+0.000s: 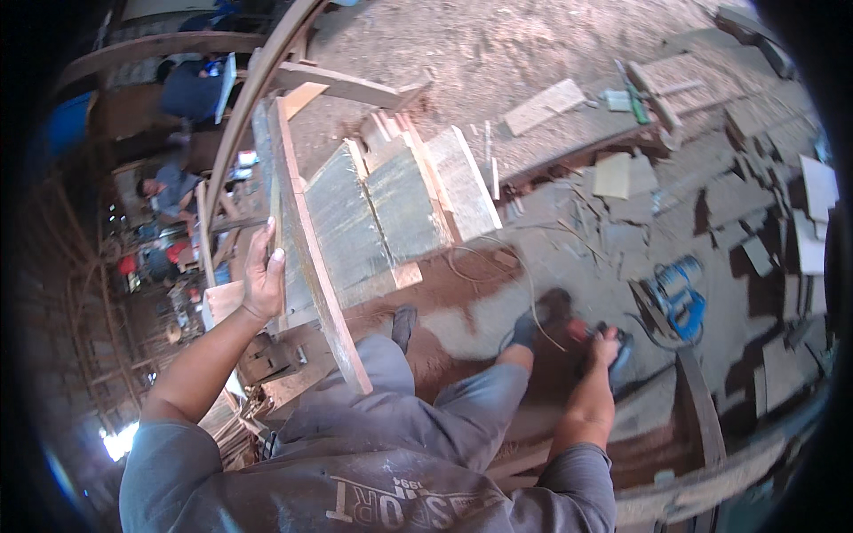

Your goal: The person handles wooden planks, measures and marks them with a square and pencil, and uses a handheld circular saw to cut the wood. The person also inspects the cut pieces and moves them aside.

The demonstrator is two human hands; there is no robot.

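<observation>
My left hand (262, 280) is at the left side of an upright wooden board (306, 240), fingers pointing up and thumb against the wood, steadying it. The board is long and narrow and leans away from my lap. Down at my right, my right hand (605, 346) is closed round a red and dark power tool (578, 332), held low near the ground beside my foot. That tool is smeared, and its exact kind cannot be made out. Wide grey planks (342, 209) with pale cut edges lie just beyond the upright board.
A blue and silver power tool (682, 306) rests on the ground at right, with a thin cable (530, 284) nearby. Offcuts (613, 175) and boards (764, 364) are scattered on the right. Sawdust (498, 44) covers the far ground. Another person (173, 191) sits at far left.
</observation>
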